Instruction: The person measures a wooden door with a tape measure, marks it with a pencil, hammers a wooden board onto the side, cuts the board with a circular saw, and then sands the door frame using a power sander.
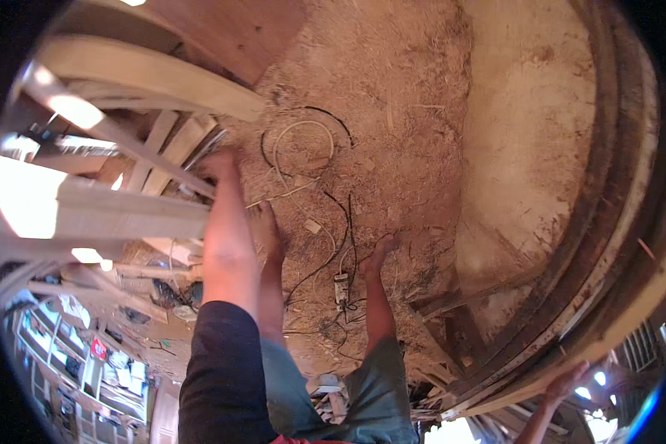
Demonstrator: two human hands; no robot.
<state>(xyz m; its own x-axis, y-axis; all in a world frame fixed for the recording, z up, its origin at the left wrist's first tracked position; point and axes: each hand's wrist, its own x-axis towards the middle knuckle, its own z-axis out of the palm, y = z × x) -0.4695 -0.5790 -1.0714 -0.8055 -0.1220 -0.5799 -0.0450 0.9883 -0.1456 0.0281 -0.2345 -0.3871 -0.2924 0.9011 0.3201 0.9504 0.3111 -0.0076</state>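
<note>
My left arm reaches forward, and my left hand point(222, 161) is at the ends of some leaning wooden planks point(177, 148). Its fingers are smeared and partly lost against the wood, so I cannot tell whether they hold anything. Thin grey strips point(205, 148) lie right beside that hand. At the lower right, my right hand point(566, 381) is by the outer edge of a large curved wooden piece point(607, 325). Its fingers look stretched out, with nothing visible in them; whether they touch the wood is unclear.
My bare feet stand on a floor point(414, 148) strewn with shavings. Between them lies a power strip point(341, 290) with tangled cords; a coiled cable point(303, 124) lies ahead. A thick curved board point(148, 74) and a wide beam point(126, 214) jut in from the left. A pale panel point(525, 148) spans the right.
</note>
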